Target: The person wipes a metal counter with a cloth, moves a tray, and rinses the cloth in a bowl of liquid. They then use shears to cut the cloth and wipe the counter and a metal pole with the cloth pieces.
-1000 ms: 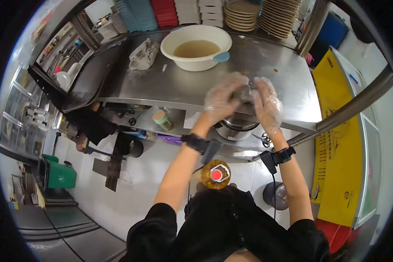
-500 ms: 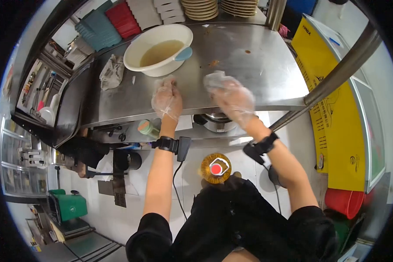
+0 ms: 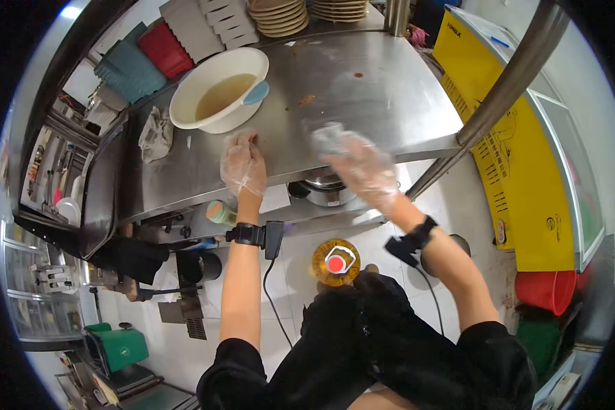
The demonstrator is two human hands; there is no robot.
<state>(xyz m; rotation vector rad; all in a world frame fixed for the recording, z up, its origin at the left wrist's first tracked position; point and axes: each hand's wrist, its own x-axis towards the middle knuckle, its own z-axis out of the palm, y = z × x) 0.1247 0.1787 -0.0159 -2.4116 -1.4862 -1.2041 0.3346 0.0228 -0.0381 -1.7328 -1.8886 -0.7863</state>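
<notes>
My left hand (image 3: 244, 164), in a clear plastic glove, is at the front edge of the steel table (image 3: 389, 89), its fingers curled; whatever they hold, if anything, is too small to make out. My right hand (image 3: 359, 160), also gloved, hovers near the front edge to the right, smeared by motion. Loose clear plastic shows around its fingertips. Beyond my left hand stands a white basin (image 3: 184, 106) with cloudy brownish liquid and a blue piece (image 3: 257, 93) on its rim. A crumpled grey cloth (image 3: 156, 135) lies left of the basin.
Stacked plates (image 3: 278, 17) and red (image 3: 165, 52), teal and grey trays line the back. A steel post (image 3: 506, 89) rises at the right, beside a yellow freezer (image 3: 536, 184). Below are a pot (image 3: 329, 193), a green-bodied container (image 3: 220, 213) and an oil jug (image 3: 335, 262) on the floor.
The view has turned, so the table and basin sit further left. My left hand remains by the front edge; my right hand has shifted slightly and its plastic tip is blurred.
</notes>
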